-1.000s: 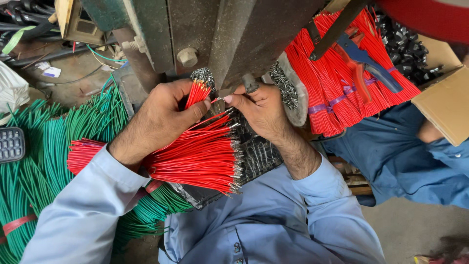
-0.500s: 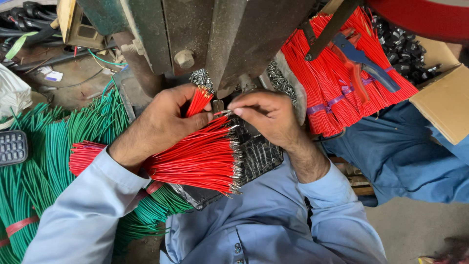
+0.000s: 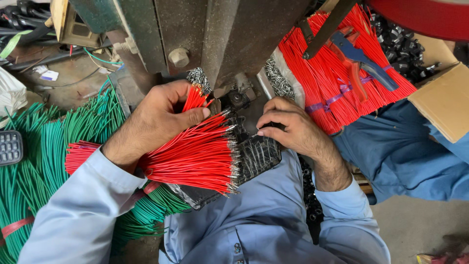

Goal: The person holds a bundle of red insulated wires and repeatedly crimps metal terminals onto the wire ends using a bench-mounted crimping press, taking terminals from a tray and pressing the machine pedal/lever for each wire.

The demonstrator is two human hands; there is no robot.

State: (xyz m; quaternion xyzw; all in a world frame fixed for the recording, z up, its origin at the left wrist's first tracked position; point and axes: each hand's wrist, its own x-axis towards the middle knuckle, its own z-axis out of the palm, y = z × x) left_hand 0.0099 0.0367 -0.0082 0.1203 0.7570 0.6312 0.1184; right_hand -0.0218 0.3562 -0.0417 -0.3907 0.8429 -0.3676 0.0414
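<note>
One red wire is pinched in the right hand (image 3: 293, 128) just below the press (image 3: 215, 44); left hand (image 3: 156, 120) is clamped on the red wire bundle (image 3: 195, 156), so next comes steady feeding.

Glossy red plastic-sheathed wires (image 3: 195, 156) with bright metal tips lie beneath a rough, dull metal machine (image 3: 215, 34).

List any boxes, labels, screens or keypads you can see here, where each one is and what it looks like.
Cardboard box: right edge, beside the far red wires; plain brown, open flap.
Label: upper left, on the dirty bench; small white and blue slip, print too small to tell.
Keypad: left edge, on the green wires; dark, with rows of pale keys.
White bag: left edge, above the keypad; crumpled.
No screen shows.
</note>
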